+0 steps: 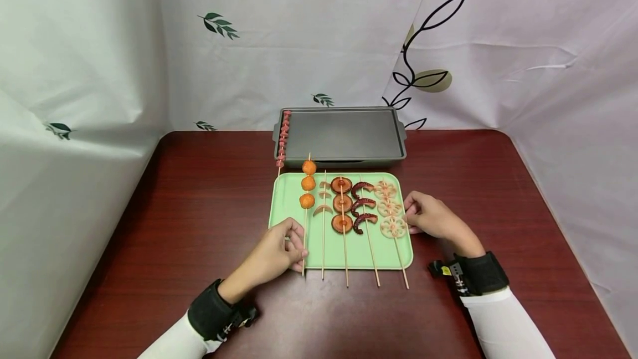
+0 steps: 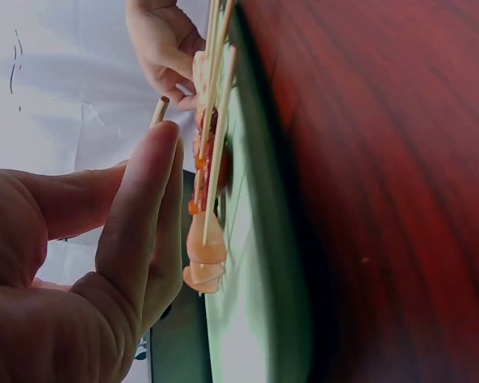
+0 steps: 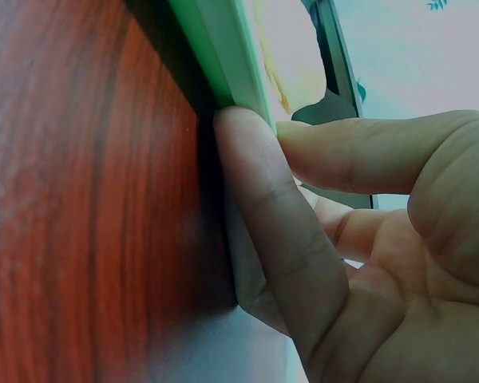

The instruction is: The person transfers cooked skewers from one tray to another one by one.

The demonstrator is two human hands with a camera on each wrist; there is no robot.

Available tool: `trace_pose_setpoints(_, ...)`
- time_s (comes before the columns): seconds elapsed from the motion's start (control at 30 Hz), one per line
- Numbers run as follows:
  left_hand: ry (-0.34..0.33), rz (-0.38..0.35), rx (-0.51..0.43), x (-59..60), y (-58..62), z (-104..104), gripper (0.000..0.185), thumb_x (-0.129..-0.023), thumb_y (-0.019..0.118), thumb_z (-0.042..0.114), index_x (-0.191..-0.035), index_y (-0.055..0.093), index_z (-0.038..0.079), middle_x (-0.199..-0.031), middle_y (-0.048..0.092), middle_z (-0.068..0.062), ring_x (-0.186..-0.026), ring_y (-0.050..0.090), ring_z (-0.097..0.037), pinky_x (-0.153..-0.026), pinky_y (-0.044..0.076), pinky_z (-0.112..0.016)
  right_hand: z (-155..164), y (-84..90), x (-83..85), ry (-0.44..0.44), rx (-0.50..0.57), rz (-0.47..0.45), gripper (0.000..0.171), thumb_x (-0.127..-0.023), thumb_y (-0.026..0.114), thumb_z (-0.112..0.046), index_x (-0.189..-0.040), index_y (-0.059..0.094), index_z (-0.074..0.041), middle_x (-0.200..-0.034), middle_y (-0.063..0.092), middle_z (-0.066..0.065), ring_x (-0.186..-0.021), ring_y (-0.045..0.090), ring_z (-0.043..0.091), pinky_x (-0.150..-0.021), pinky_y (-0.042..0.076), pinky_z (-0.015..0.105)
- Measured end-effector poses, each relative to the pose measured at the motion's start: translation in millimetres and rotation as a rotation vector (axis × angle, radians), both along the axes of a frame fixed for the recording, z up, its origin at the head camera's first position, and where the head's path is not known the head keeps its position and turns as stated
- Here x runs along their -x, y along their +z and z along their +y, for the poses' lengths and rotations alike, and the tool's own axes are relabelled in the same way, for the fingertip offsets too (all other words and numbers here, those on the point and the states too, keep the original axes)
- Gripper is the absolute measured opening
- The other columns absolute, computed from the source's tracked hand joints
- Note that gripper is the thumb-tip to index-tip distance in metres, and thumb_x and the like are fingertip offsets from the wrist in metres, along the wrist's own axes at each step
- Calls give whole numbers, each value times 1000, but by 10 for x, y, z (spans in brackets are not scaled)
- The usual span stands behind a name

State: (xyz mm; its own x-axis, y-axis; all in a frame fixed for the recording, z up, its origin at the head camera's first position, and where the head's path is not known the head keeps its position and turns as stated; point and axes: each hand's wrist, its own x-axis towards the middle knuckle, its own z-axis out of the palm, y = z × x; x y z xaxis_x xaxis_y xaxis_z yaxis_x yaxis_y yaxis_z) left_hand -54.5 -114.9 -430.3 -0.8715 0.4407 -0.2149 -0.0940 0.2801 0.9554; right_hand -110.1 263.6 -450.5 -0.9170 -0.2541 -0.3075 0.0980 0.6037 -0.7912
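Observation:
My left hand (image 1: pixel 283 248) pinches the lower stick of a skewer with orange balls (image 1: pixel 307 184); in the left wrist view the stick's end (image 2: pixel 160 110) pokes out between thumb and fingers. Those balls are above the left part of a light green tray (image 1: pixel 286 204), the top one reaching past its far rim. At the tray's right rim, my right hand (image 1: pixel 432 217) grips the edge between thumb and fingers, as the right wrist view also shows with the tray edge (image 3: pixel 223 48). Beside the held skewer lies one with thin pale curved slices (image 1: pixel 323 195).
Further right on the tray lie skewers of brown mushroom caps (image 1: pixel 341 204), dark red tentacles (image 1: pixel 364 204) and lotus root slices (image 1: pixel 390 208), their sticks overhanging the near rim. Behind stands a grey grill pan (image 1: pixel 344 133), with a pink meat skewer (image 1: pixel 283 137) along its left side.

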Motion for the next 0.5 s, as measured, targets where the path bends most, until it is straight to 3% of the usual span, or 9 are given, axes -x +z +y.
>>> trace_pose_setpoints(0.5,42,-46,31,-92,-71,-24,24,-91,62,-15,-112,52,-10,-82,58,-12,-63,70,-21,-57,66,-41,28,-15,16,35,-9,18,14,-96,59,2,-109,55,5,-87,64,13,-69,69,19,-60,63,30)
